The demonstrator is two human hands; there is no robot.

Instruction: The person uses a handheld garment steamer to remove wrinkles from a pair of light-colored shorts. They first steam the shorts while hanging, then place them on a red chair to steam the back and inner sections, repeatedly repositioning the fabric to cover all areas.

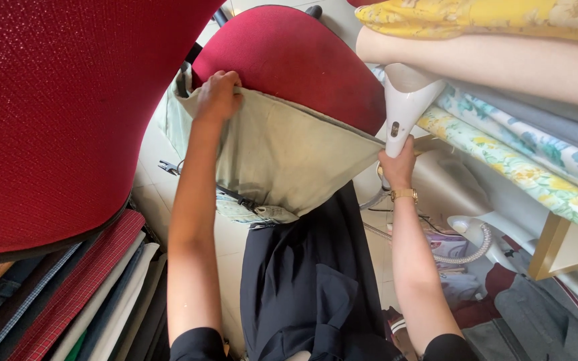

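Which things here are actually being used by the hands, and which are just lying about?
In use:
left hand gripping the pale green garment
right hand holding the white garment steamer head
steamer hose

Lying about:
red chair seat
folded floral fabrics
stacked fabrics

The cloth lies draped over the chair seat. Relative to that seat, the steamer head stands just right, the stacked fabrics farther right, and the folded fabrics lower left.
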